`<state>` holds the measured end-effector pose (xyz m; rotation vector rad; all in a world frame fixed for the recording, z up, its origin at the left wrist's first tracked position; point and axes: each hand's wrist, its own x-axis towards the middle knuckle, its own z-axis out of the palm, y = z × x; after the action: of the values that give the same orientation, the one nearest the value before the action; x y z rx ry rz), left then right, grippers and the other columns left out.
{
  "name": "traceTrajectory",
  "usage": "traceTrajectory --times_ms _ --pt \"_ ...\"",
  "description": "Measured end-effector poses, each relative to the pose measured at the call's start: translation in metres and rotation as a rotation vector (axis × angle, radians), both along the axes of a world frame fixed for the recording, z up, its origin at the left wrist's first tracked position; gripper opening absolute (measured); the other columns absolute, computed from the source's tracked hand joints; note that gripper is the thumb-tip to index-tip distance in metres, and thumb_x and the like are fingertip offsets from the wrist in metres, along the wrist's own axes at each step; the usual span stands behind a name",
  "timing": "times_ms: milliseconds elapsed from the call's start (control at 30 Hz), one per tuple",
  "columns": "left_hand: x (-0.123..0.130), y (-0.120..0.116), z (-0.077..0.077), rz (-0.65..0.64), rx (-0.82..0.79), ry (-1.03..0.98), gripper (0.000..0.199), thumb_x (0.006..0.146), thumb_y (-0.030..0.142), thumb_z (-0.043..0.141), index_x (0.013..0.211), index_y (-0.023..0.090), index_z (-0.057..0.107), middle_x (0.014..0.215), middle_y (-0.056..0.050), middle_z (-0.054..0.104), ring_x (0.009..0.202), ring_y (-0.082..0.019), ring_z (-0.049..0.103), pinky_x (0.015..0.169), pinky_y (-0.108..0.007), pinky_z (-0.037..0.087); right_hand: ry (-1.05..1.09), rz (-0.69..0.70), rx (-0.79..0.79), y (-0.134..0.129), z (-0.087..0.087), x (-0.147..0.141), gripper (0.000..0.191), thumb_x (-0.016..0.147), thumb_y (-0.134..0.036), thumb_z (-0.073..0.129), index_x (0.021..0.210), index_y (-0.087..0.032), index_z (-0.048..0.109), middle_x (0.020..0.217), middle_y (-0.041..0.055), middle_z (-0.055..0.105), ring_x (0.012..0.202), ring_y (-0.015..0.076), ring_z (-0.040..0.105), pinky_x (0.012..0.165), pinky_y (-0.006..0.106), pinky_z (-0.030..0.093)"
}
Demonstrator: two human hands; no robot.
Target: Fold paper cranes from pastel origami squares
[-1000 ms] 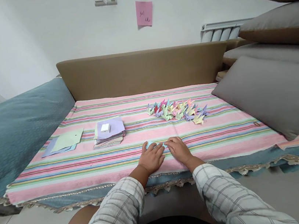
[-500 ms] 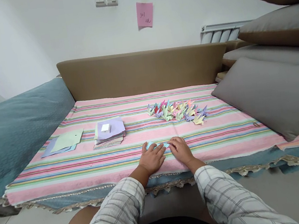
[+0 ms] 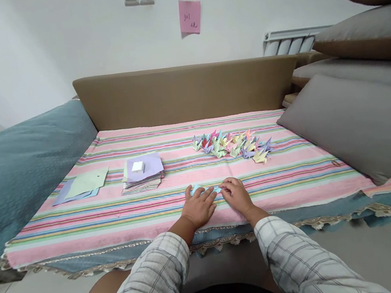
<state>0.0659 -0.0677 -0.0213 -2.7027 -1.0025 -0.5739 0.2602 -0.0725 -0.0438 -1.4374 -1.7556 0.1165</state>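
Observation:
A small folded light-blue paper (image 3: 196, 188) lies on the striped cloth near the front edge, partly covered by my fingers. My left hand (image 3: 199, 207) rests flat over its left part, fingers spread. With thumb and index finger pressed together, my right hand (image 3: 237, 195) grips the paper's narrow right end. Several folded paper cranes (image 3: 231, 145) in many colours stand in a group beyond my hands to the right. To the left is a stack of square papers (image 3: 144, 180) with a small white block (image 3: 138, 167) on top.
Loose green and blue sheets (image 3: 87, 182) lie at the far left of the striped cloth (image 3: 176, 139). Grey cushions (image 3: 355, 119) are piled at the right. A brown backrest (image 3: 188, 92) stands behind, under a pink note (image 3: 190, 17).

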Motion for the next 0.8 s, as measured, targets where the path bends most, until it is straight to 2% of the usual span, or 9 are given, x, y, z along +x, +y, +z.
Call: traceTrajectory --times_ms 400,800 --pt "0.0003 -0.0008 0.0023 -0.003 -0.063 -0.008 0.038 0.087 0.039 0.047 0.125 0.032 0.050 0.133 -0.003 0.052 0.111 -0.027 0.048 0.103 -0.067 0.008 -0.012 0.008 0.018 0.0005 -0.0027 -0.0003 0.019 0.078 -0.017 0.054 0.087 -0.023 0.070 0.098 0.0079 0.057 0.095 0.0228 0.049 0.086 0.040 0.044" --pt "0.0006 0.0002 0.0003 0.001 -0.027 0.007 0.037 0.089 0.040 0.044 0.125 0.035 0.051 0.130 -0.001 0.055 0.112 -0.026 0.048 0.106 -0.065 0.002 -0.101 0.024 0.061 -0.0012 -0.0007 -0.0007 0.021 0.080 -0.017 0.052 0.089 -0.022 0.071 0.095 0.0083 0.057 0.094 0.0227 0.048 0.085 0.038 0.045"
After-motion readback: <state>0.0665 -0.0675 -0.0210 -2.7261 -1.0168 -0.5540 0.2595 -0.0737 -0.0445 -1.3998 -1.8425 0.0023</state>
